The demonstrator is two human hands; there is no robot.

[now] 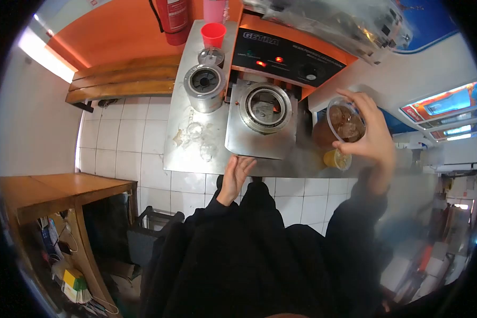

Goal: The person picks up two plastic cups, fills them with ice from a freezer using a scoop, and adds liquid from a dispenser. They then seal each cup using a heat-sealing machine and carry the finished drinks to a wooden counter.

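My right hand (373,130) is wrapped around a clear plastic cup (346,123) of brown iced drink, to the right of the cup sealing machine (289,52). Its tray (238,132), with a round metal cup holder (266,107), sits out at the front. At the tray's front edge is my left hand (235,177), fingers stretched out and holding nothing. A small yellow cup (337,159) stands just below the cup of iced drink in this view.
A metal counter (177,156) carries the machine, a silver canister with a dark hub (204,87) and a red cup (213,35). Beyond hangs a fire extinguisher (175,21). A wooden bench (124,79) and a wooden desk (69,192) stand to the left.
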